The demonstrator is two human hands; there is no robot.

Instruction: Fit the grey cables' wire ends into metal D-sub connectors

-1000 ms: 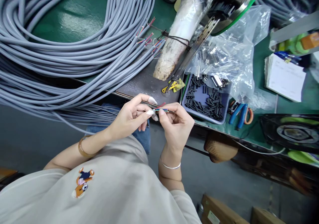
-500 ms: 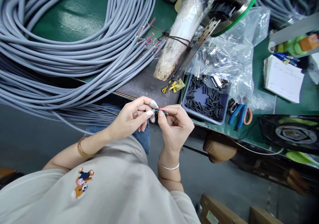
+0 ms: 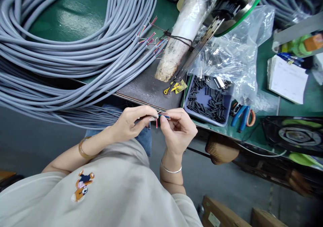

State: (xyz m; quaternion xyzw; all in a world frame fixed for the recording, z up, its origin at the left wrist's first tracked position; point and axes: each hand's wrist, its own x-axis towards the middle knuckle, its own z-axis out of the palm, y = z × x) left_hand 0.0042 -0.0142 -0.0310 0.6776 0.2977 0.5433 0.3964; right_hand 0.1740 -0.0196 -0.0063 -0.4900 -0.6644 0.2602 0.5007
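My left hand (image 3: pixel 136 121) pinches a cable end between thumb and forefinger, just off the bench's front edge. Thin coloured wires (image 3: pixel 165 116) fan out of that end toward the right. The fingertips of my right hand (image 3: pixel 179 126) are closed on these wires. One pinkish-red wire (image 3: pixel 156 123) hangs down in the gap between my two hands. Where the cable runs behind my left fingers is hidden. To the left lie many grey cables (image 3: pixel 101 65), several with stripped, coloured wire ends (image 3: pixel 151 40) pointing right.
A blue tray (image 3: pixel 186 105) of short black tubes stands right of my hands, partly under a clear plastic bag (image 3: pixel 242 58). Blue-handled pliers (image 3: pixel 243 117), a notepad (image 3: pixel 287 78) and a black fan (image 3: pixel 297 132) lie farther right. A wrapped white roll (image 3: pixel 179 38) rests ahead.
A pinkish-red wire now hangs down apart from the bundle. My left fingers have curled in closer and sit slightly lower; my right hand has barely moved.
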